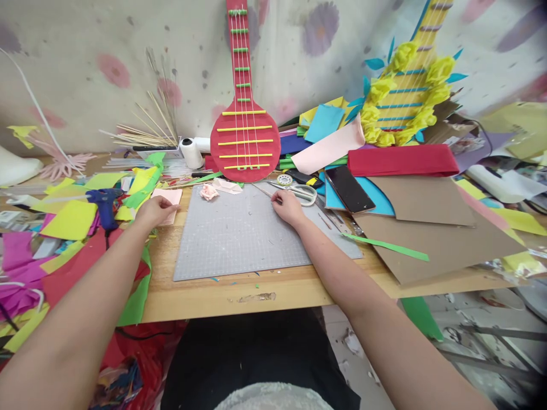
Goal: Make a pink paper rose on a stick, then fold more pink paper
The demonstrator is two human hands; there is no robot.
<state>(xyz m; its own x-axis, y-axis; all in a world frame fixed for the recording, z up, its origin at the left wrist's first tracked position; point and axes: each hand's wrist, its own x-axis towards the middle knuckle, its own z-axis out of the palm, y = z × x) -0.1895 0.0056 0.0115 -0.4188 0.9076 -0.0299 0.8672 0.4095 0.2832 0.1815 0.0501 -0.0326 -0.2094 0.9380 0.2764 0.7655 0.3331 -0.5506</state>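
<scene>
The left hand (154, 212), fingers narrowed, touches pale pink paper (174, 197) beneath it, grip uncertain; a light edge pinch should avoid creasing. The right hand (287, 206) pinches a thin stick (262, 191), best kept clear of scissors (308, 195) just beyond.

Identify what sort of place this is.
Likely a craft workspace: a flat grey gridded cutting mat, a blue glue gun among sheets of coloured paper, and a round-bodied red string-instrument model standing behind the mat.
</scene>
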